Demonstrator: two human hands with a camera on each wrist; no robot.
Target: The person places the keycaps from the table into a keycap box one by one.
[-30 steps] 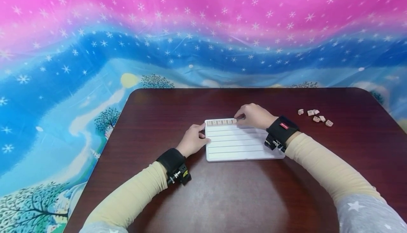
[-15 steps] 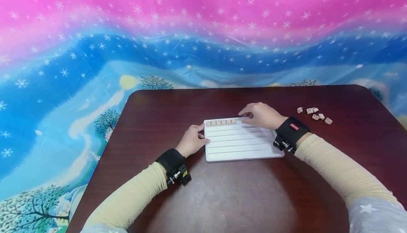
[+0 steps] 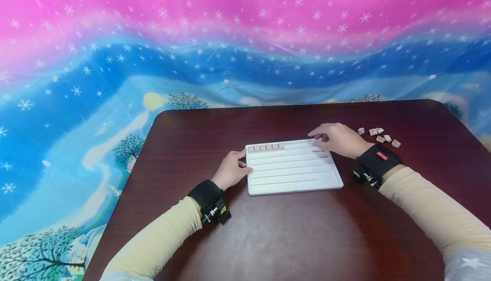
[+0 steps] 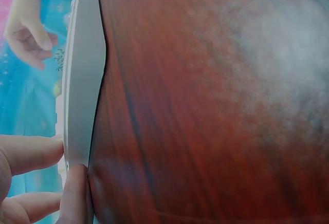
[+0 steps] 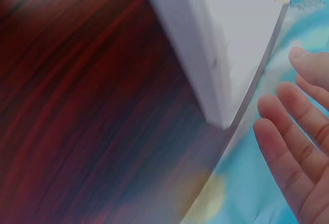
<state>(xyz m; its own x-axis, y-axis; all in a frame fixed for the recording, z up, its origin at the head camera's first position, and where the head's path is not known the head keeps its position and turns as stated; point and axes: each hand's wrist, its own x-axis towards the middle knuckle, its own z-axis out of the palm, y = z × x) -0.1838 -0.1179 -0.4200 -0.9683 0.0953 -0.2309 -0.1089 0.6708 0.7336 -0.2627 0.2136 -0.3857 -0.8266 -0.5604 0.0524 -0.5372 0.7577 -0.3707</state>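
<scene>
A white tray (image 3: 291, 172) with raised parallel ridges lies on the dark table. Small beige keycap-like pieces (image 3: 266, 147) stand side by side in its far row, at the left end. My left hand (image 3: 231, 170) holds the tray's left edge, thumb on the near part and forefinger by the far corner; the left wrist view shows its fingertips against the tray's side (image 4: 85, 80). Over the far right corner hovers my right hand (image 3: 337, 138), fingers loosely bent. In the right wrist view, nothing lies between the spread fingers (image 5: 288, 147).
Several loose beige pieces (image 3: 379, 139) lie scattered on the table (image 3: 268, 238) to the right, beyond the right hand. A patterned cloth (image 3: 245, 50) hangs behind the table's far edge.
My right hand has moved rightward along the tray's far edge, away from the row of pieces, uncovering the row's right end. The left hand stays on the tray's edge.
</scene>
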